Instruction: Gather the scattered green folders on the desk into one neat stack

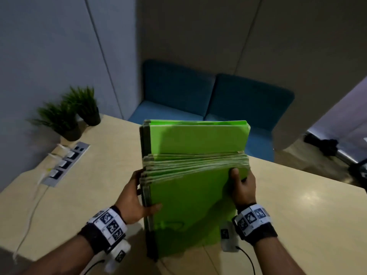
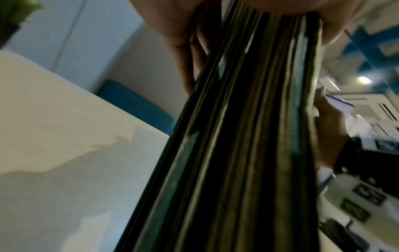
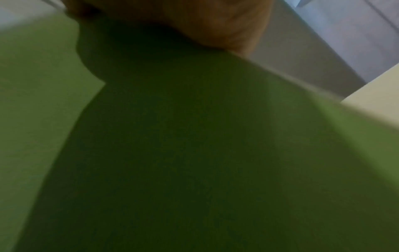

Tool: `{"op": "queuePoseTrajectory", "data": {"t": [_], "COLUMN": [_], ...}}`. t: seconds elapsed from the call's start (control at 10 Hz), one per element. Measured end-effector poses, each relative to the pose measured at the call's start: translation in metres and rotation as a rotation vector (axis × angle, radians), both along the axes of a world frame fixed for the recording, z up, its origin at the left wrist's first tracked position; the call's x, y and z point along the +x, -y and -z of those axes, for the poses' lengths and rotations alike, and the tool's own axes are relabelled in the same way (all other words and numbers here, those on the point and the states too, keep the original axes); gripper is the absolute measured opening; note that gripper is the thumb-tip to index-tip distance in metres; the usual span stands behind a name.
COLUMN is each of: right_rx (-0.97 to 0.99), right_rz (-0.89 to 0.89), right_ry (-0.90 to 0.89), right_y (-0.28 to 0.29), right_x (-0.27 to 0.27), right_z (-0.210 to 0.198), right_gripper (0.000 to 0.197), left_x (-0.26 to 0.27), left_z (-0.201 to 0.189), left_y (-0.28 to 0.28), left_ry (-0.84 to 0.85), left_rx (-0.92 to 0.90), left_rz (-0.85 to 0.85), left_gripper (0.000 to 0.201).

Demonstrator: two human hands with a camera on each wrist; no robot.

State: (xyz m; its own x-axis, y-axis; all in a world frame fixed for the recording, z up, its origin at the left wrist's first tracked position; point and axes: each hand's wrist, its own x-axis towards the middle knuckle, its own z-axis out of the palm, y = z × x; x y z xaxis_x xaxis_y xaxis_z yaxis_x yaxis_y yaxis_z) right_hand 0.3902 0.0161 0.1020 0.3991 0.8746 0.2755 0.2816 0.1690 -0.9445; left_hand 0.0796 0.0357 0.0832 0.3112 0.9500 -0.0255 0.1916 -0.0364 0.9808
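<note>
Both hands gripping green folders (image 1: 190, 195), left hand (image 1: 133, 197), right hand (image 1: 243, 190), long axis pointing away

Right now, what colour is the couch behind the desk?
Blue; the couch shows best in the head view.

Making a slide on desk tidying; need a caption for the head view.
Both hands, left hand and right hand, grip a bundle of green folders above the desk.

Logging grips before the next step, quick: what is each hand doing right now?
Left hand: grips the left edge of the stack of green folders, thumb on top.
Right hand: grips the stack's right edge, thumb on top.
</note>
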Motion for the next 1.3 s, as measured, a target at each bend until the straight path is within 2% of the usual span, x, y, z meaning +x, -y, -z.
{"op": "queuePoseTrajectory", "data": {"t": [0.1,0.2,0.3,0.4,0.5,0.6,0.7,0.8,0.9,1.0,1.1,1.2,1.3], "right_rx": [-0.264,-0.559,-0.780,-0.917,-0.997,-1.068,-1.120,-1.177,-1.192,-1.212,-1.002,-0.689,-0.271], "right_rz": [0.006,-0.025,-0.048,-0.099,-0.134,-0.154,-0.133,-0.104,-0.128,-0.100,-0.024,0.004,0.078], "right_ry": [-0.114,-0.173,-0.194,-0.155,-0.175,-0.166,-0.188,-0.225,-0.132,0.038,0.100,0.057,0.084], "right_y": [-0.027,-0.051,-0.069,-0.083,-0.097,-0.108,-0.118,-0.124,-0.123,-0.123,-0.131,-0.151,-0.156], "right_x": [-0.034,-0.084,-0.136,-0.186,-0.227,-0.258,-0.273,-0.280,-0.287,-0.287,-0.268,-0.218,-0.152], "right_z": [0.007,0.018,0.041,0.062,0.075,0.081,0.096,0.104,0.111,0.100,0.070,0.030,-0.041], "right_gripper": [0.079,0.063,0.070,0.085,0.109,0.106,0.122,0.110,0.103,0.102,0.085,0.072,0.044], "left_x": [-0.032,-0.080,-0.126,-0.166,-0.200,-0.218,-0.231,-0.239,-0.243,-0.250,-0.255,-0.233,-0.217], "left_z": [-0.005,-0.004,-0.009,-0.012,0.006,0.023,0.036,0.045,0.046,0.042,0.048,0.026,0.021], "left_y": [-0.028,-0.062,-0.089,-0.107,-0.125,-0.138,-0.153,-0.166,-0.170,-0.166,-0.167,-0.165,-0.139], "left_ry": [-0.060,-0.082,-0.239,-0.450,-0.470,-0.416,-0.457,-0.663,-0.791,-0.837,-0.915,-0.898,-0.702], "left_rx": [-0.048,-0.180,-0.321,-0.448,-0.645,-0.796,-0.849,-0.815,-0.721,-0.630,-0.597,-0.426,-0.045], "left_rz": [0.014,0.006,0.056,0.078,-0.013,-0.123,-0.131,-0.044,-0.005,0.082,0.123,-0.011,-0.230], "left_gripper": [0.095,0.092,0.098,0.116,0.126,0.094,0.096,0.097,0.069,0.082,0.115,0.115,0.101]}}
